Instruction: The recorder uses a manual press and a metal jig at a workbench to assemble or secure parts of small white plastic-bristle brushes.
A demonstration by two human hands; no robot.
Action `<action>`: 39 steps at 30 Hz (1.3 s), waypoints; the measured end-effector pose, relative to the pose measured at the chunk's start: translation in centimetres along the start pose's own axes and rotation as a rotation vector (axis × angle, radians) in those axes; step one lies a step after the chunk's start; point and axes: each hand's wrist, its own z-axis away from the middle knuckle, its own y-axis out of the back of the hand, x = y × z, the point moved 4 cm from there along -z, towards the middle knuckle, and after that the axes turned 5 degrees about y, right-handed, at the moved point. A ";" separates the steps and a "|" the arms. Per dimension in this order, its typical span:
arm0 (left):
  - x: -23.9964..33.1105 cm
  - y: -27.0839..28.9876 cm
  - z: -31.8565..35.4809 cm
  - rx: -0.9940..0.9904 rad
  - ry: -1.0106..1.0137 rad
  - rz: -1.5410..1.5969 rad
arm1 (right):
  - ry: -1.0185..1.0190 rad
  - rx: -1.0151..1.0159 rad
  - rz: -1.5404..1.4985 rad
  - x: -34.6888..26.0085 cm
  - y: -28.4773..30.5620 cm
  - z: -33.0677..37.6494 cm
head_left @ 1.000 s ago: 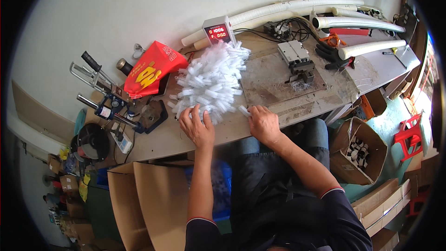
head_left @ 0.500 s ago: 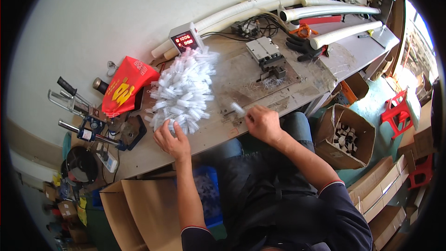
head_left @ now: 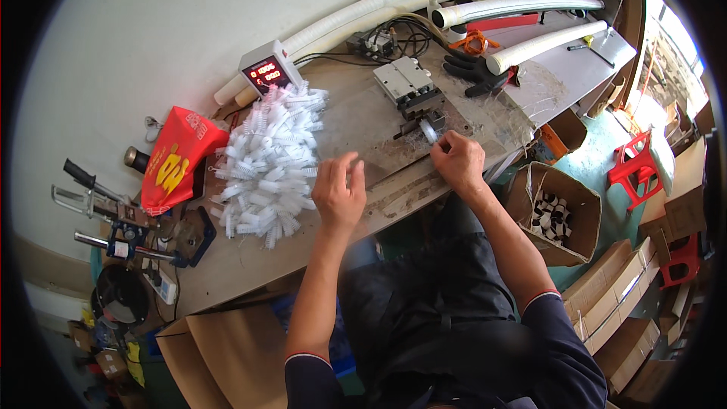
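Right hand [head_left: 460, 160]: thumb and index pinched on a small white bristled piece [head_left: 429, 132], which sticks out far-left of the fingertips, right at the dark metal clamp [head_left: 432, 117] on the near end of a pale grey block-shaped metal fixture [head_left: 403, 79]; can't tell if piece and clamp touch. Left hand [head_left: 341, 191]: raised near the table's near edge, fingers loosely bent, a bit blurred; can't tell if the fingertips meet. Just left of it, a big loose heap of white bristled pieces [head_left: 269, 170] on the grey worktable [head_left: 219, 280]. Far end of heap: white box-shaped counter with lit red digits [head_left: 266, 70]. Left of heap: red plastic bag with yellow print [head_left: 179, 159], then a blue-and-black metal lever press [head_left: 129, 229], near-left. Right of fixture: black work glove [head_left: 475, 74], beside a short white ribbed hose [head_left: 547, 47]; longer white hoses lie along the far side. Floor, right: open brown cardboard box [head_left: 585, 208] with short black-and-white rings inside, red plastic stool [head_left: 633, 170] beyond it.
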 end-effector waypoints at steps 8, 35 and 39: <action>-2.4 -3.3 -0.7 -0.001 0.024 0.024 | -0.056 -0.039 -0.016 0.2 -0.5 -0.6; -2.8 -2.4 -1.0 0.040 0.029 0.062 | -0.112 -0.013 0.052 -0.6 -1.4 -0.9; -2.6 -2.6 -1.1 0.041 0.033 0.032 | -0.091 0.026 0.025 -0.4 -1.4 -0.9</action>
